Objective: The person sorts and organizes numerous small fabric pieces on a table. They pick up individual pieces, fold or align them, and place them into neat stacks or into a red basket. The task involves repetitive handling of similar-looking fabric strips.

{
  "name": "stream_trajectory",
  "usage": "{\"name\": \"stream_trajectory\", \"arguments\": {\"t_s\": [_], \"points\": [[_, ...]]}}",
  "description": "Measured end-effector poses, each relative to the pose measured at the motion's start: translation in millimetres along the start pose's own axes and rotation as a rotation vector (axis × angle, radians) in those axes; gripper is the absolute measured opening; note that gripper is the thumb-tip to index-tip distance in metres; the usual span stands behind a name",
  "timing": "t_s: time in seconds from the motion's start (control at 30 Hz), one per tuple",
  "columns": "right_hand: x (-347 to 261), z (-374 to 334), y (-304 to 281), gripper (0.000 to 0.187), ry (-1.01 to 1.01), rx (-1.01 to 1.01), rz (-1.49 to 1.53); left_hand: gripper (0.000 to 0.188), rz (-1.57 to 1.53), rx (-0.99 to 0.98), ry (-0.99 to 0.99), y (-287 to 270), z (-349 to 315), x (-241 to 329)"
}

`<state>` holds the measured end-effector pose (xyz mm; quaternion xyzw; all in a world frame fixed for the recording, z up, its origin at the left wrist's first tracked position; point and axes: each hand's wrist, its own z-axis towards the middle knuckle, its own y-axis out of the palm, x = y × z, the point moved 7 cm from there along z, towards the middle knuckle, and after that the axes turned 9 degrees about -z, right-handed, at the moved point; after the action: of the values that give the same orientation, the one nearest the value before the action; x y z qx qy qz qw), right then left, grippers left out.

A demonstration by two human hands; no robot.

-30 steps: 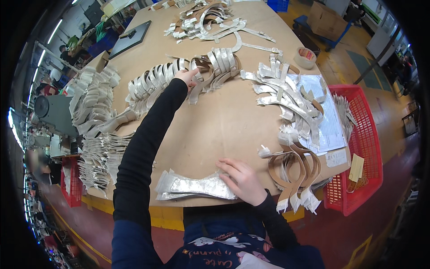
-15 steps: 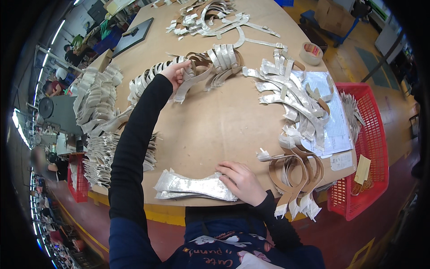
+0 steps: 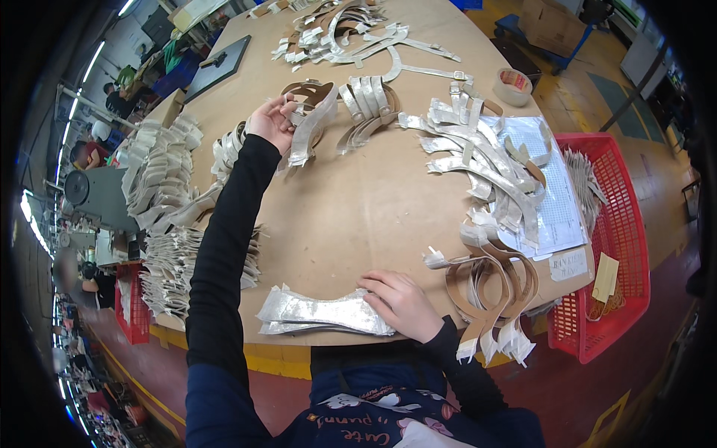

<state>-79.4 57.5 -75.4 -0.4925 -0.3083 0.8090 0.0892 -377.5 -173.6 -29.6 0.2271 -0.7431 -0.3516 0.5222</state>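
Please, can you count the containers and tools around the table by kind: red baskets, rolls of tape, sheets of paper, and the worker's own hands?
Red baskets: 2, one at the right and one at the left
Rolls of tape: 1
Sheets of paper: 1
Hands: 2, left hand and right hand
Total: 6

A red plastic basket (image 3: 624, 246) is sitting at the table's (image 3: 373, 216) right edge, beside a printed paper sheet (image 3: 556, 213). A roll of tape (image 3: 512, 86) is lying farther back. A dark flat tray (image 3: 216, 67) is resting far left.
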Motion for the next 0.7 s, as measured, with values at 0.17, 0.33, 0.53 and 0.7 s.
{"name": "stream_trajectory", "arguments": {"t_s": [0.17, 0.33, 0.53, 0.7], "points": [[-1.1, 0.7, -0.7, 0.024, -0.007, 0.007, -0.004, 0.028, -0.19, -0.101, 0.191, -10.7, 12.7, 10.9], [-0.8, 1.3, -1.3, 0.024, 0.011, -0.017, 0.01, 0.027, -0.25, -0.274, 0.228, -2.4, 18.8, 5.4], [2.6, -1.9, 1.3, 0.023, -0.007, 0.023, -0.004, 0.049, 0.078, -0.232, 0.403, 62.0, -25.8, 4.7], [3.5, -1.8, 2.9, 0.023, -0.02, 0.051, -0.017, 0.022, 0.574, -0.504, 0.92, 163.3, -105.1, -30.9]]}}
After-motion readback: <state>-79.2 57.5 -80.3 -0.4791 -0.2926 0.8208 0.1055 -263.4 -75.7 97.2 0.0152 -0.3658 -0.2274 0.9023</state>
